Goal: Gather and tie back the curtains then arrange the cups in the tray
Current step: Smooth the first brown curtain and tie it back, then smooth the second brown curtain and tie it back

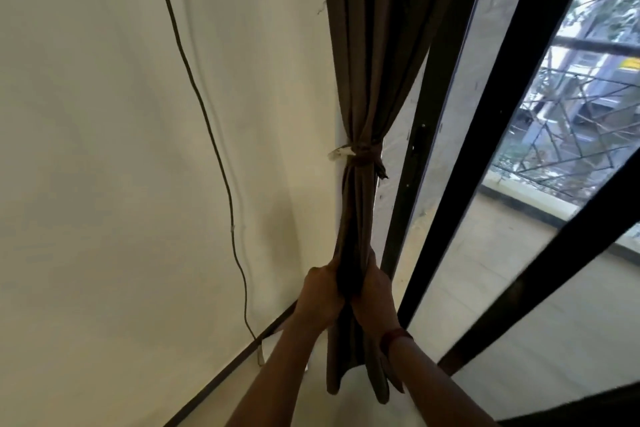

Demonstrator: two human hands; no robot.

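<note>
A dark brown curtain (377,45) hangs in the corner between the wall and the window. It is gathered into a narrow bundle and bound by a tie-back (363,153) that runs to a small white hook (339,152) on the wall. Below the tie, my left hand (320,295) and my right hand (372,291) grip the bundle from either side, close together. The curtain's lower end hangs loose beneath my wrists. No cups or tray are in view.
A thin dark cable (207,121) runs down the cream wall (104,149) to the floor at the left. Black window frame bars (485,156) stand just right of the curtain, with a balcony railing (571,135) beyond the glass.
</note>
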